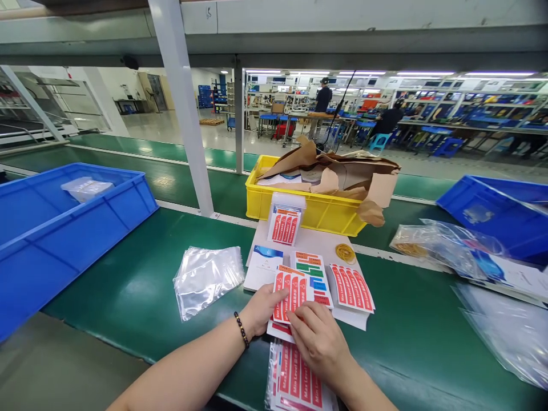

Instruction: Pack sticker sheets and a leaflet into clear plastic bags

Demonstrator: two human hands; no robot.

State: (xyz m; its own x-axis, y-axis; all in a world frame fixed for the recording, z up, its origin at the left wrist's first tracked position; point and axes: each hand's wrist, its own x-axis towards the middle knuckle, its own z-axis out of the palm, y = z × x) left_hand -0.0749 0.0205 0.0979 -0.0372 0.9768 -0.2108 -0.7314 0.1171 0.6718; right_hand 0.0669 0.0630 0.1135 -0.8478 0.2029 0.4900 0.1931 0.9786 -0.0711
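My left hand (262, 313), a beaded bracelet at its wrist, pinches red-and-white label sheets (291, 291) with the thumb on top. Bent fingers of my right hand (322, 341) close on the lower right edge of those sheets. Below them lies a pile of bagged red label sheets (299, 385), partly covered by the right hand. Just beyond the hands are white booklets (264, 267) with a blue band, multicoloured label sheets (315, 273) and a stack of red label sheets (354, 290). A filled clear bag (285, 224) leans against the yellow crate.
Empty-looking clear bags (209, 277) lie on the green bench at left. A yellow crate (299, 210) holds booklets and torn brown paper. Rubber bands (345, 253) sit before it. Blue crates (148, 197) flank both sides; more plastic bags (509, 331) lie right. A post (184, 114) rises left of centre.
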